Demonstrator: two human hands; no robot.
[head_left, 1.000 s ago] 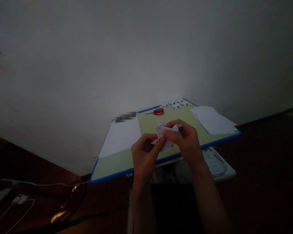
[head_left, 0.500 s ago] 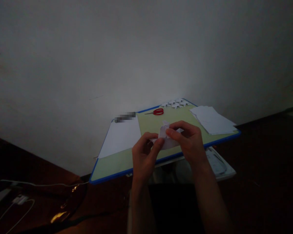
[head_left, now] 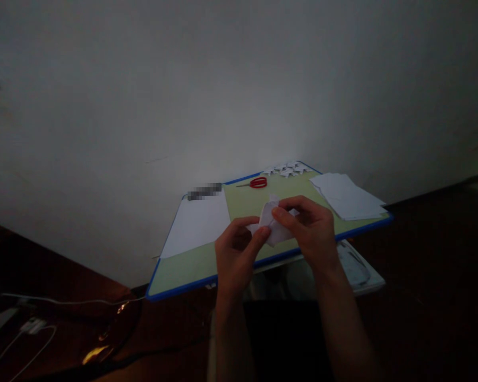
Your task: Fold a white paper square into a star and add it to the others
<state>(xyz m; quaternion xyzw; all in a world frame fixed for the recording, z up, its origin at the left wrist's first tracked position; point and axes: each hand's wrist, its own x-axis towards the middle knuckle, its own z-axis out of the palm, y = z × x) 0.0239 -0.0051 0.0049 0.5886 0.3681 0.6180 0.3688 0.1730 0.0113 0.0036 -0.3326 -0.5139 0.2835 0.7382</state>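
— So, where does the grip sit just now?
— Both hands pinch one small folded white paper (head_left: 274,225), held up in the air just over the near edge of the worktop (head_left: 191,268). The left hand (head_left: 236,253) nips its lower left corner between thumb and forefinger; the right hand (head_left: 313,228) closes over its upper right side, forefinger laid across the top.
— And which way does the paper lie from each?
— It sits between them, its long side slanting from low left to high right. The right hand covers more of it, so it is the nearer one; the left only has the tip. How many folds it holds I cannot tell, the light is dim.
— What lies further out?
— Left of the hands a plain white sheet (head_left: 199,223) lies flat. Beyond them, well apart, red scissors (head_left: 258,182) rest near the far edge, with a cluster of small folded paper pieces (head_left: 287,169) just to their right. A stack of white sheets (head_left: 348,196) fills the right corner. Cables (head_left: 32,326) trail on the dark floor, far left
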